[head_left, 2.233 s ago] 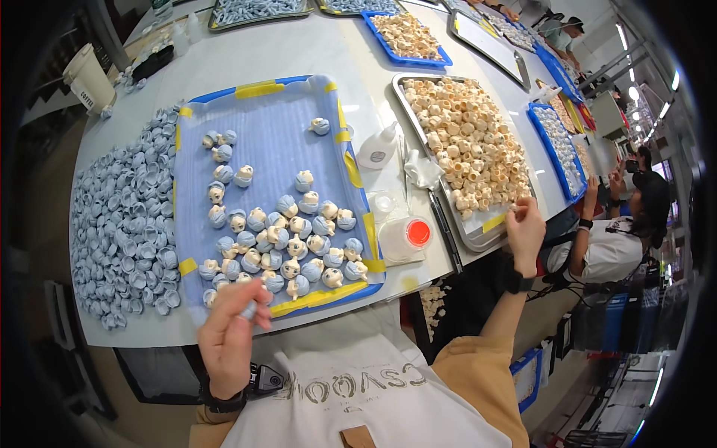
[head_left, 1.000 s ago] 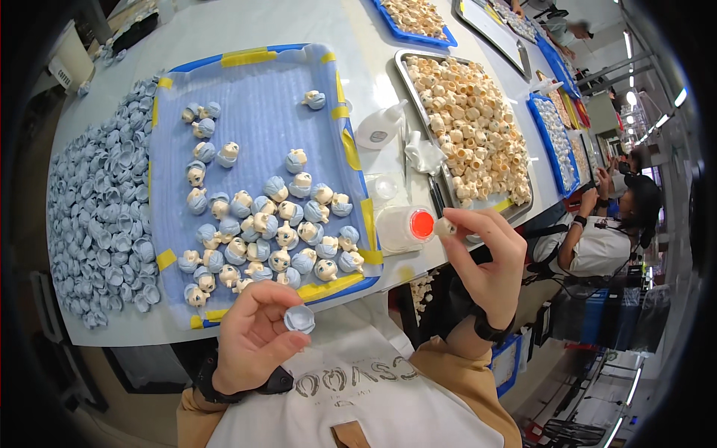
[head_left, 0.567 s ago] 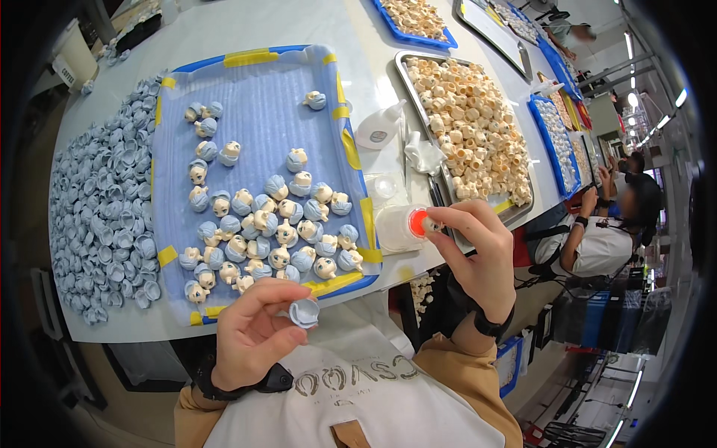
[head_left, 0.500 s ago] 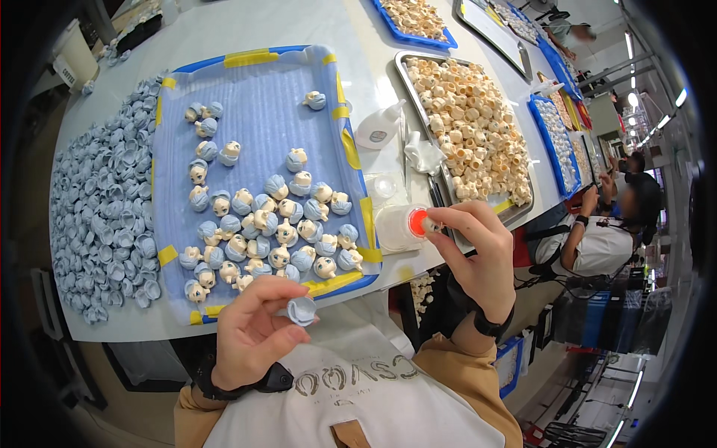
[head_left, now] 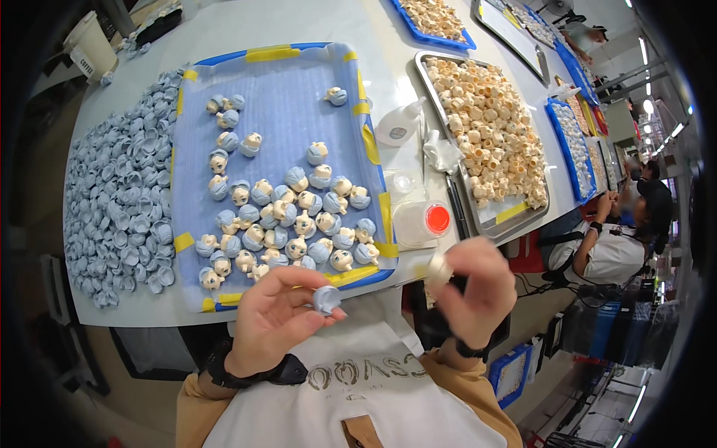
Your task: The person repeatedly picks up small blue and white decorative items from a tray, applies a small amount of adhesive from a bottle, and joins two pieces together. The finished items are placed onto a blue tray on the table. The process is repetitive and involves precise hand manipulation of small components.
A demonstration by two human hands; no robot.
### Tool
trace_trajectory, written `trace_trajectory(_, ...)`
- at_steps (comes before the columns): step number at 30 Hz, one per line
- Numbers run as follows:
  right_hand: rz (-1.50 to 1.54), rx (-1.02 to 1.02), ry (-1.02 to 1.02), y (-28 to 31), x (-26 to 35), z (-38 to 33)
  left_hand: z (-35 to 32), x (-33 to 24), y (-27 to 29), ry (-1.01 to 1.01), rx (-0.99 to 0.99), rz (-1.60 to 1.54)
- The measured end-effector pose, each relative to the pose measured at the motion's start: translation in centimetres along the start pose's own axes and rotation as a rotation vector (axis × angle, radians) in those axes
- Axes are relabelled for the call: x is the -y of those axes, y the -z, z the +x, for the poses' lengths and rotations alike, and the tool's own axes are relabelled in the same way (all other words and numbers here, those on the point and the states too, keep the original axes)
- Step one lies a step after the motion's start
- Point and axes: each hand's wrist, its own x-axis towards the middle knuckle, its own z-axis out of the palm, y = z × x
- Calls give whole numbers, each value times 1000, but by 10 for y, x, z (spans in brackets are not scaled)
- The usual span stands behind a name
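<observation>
My left hand (head_left: 270, 321) pinches a pale blue doll hair shell (head_left: 326, 299) between thumb and fingers, just off the near edge of the blue-lined tray (head_left: 280, 82). Blurred by motion, my right hand (head_left: 482, 287) grips a cream doll head piece (head_left: 438, 270) at its fingertips, in front of the table edge. Beside that hand stands a clear jar (head_left: 407, 226) with a round red top (head_left: 437, 219). On the tray lie many small doll heads (head_left: 296, 249) with blue hair, crowded toward the near side.
A heap of blue hair shells (head_left: 123, 201) covers the table left of the tray. To the right is a metal tray (head_left: 420, 71) of cream head pieces (head_left: 485, 127). A white squeeze bottle (head_left: 399, 123) and a black pen-like tool (head_left: 457, 205) lie between. A co-worker (head_left: 616, 246) sits at far right.
My right hand has drawn the doll head piece away from the jar's red top, down toward my left hand. The left hand still holds the hair shell, now turned differently. The whole view has shifted slightly.
</observation>
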Motion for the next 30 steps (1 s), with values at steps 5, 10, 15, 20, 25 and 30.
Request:
trace_trajectory(5, 208, 248, 299, -36, 8, 2, -1, -1, -2, 63, 20, -65)
trace_trajectory(10, 107, 374, 182, -38, 8, -1, -1, 1, -1, 27, 4, -8)
trace_trajectory(15, -17, 397, 270, -35, 13, 0, -3, 0, -2, 40, 33, 34)
trace_trajectory(20, -140, 285, 303, -50, 13, -4, -3, 1, -8, 92, -2, -10)
trace_trajectory(25, -260, 278, 343, -51, 15, -14, -7, -9, -10, 226, 49, 43)
trace_trajectory(30, -218, 326, 384, -50, 13, -17, -9, -15, -8, 287, 122, 43)
